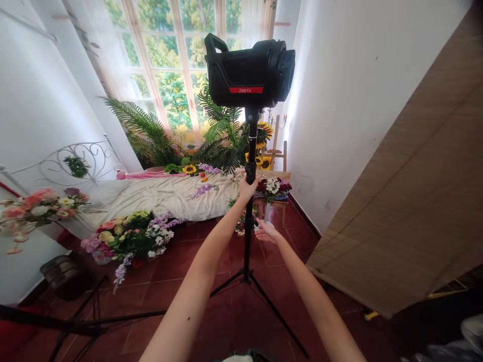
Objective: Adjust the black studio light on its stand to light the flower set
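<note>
A black studio light with a red label sits on top of a black light stand, which stands upright in front of me. My left hand is wrapped around the upper pole, just below a dark collar. Lower down, my right hand is beside the pole with its fingers apart. Its fingertips are close to a small dark knob on the stand; whether they touch it I cannot tell. The tripod legs are spread on the red tiled floor.
Behind the stand lies a bed with a cream blanket. Artificial flowers are at the left, palm leaves by the window. A wooden easel stands near the wall. A brown hanging blind is at right; another black stand lower left.
</note>
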